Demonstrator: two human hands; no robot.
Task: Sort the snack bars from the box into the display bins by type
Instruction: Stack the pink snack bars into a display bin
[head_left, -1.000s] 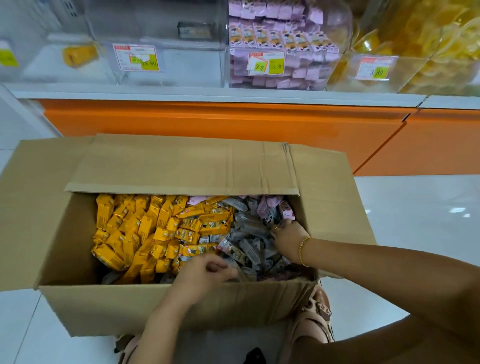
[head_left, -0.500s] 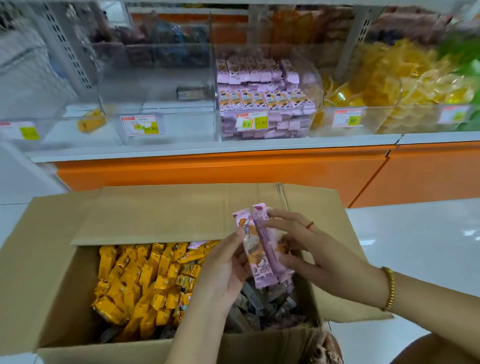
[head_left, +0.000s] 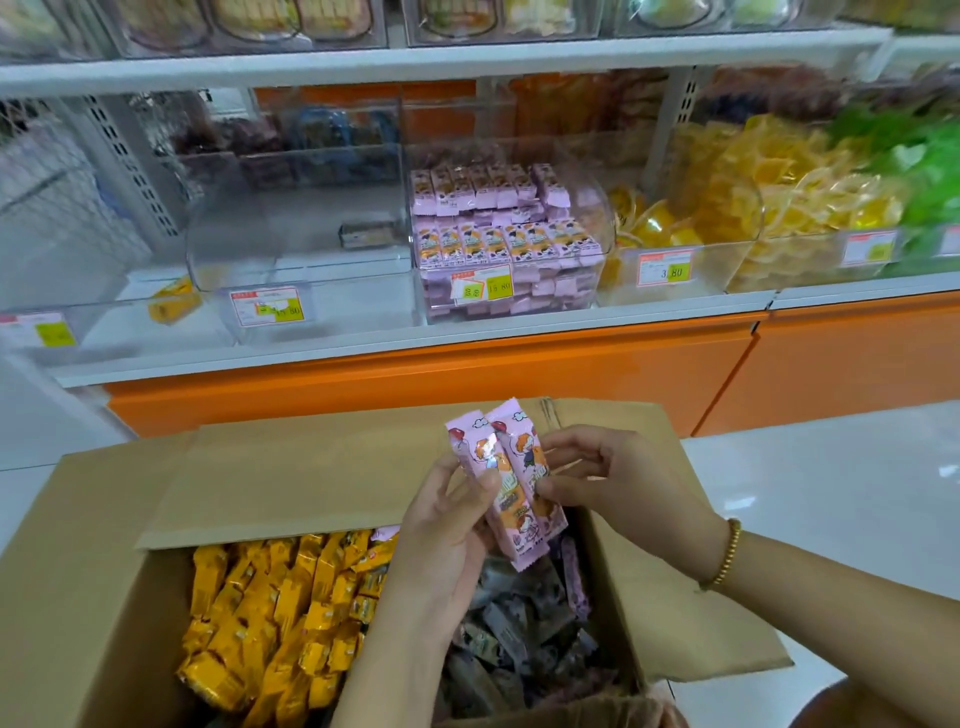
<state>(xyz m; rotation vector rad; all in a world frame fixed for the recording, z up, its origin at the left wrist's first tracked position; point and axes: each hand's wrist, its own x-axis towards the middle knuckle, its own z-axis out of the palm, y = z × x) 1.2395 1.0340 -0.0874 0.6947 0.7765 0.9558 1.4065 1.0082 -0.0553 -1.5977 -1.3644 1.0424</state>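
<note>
Left hand (head_left: 441, 535) and right hand (head_left: 623, 483) pinch two pink wrapped snack bars (head_left: 511, 467) together, probably squaring them for the far clear plastic bin (head_left: 584, 200).

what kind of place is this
Most likely a shop's snack aisle: clear display bins on the shelf carry price tags, and an open cardboard box of wrapped snack bars sits in front.

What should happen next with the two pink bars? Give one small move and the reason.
Probably carry the pink bars up and forward toward the clear bin that is stacked with matching pink wrappers. The left hand and right hand both have a grip on the pair above the box, clear of the yellow and dark bars, so the pair looks ready to place.
</note>
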